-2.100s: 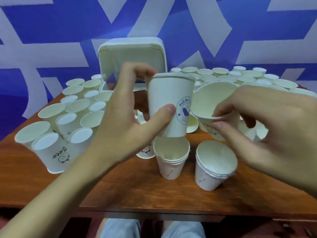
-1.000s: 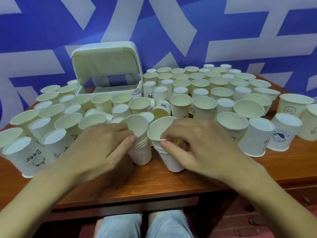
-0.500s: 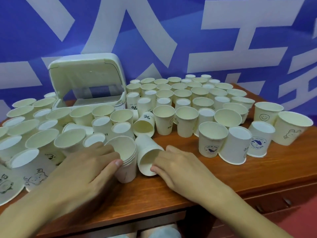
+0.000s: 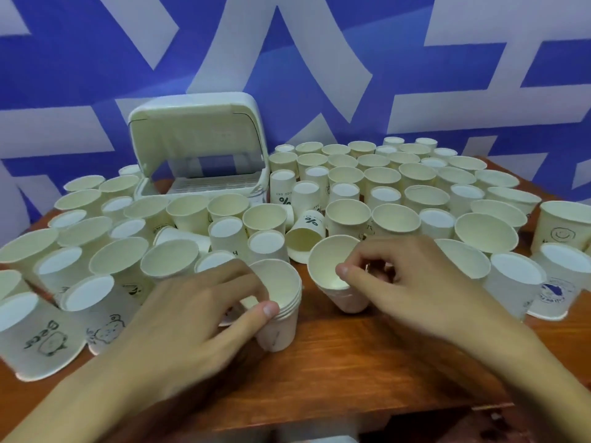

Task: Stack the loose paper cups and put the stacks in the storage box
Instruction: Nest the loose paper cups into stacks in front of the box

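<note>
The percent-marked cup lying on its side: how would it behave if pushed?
The tipped cup lies on its curved wall, so it would probably roll, likely in an arc as it tapers. Being thin paper, it seems light and easily crushed.

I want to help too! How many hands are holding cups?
2. The left hand grips a stack; the right hand pinches a tilted cup just right of it. No other hands are in view.
</note>
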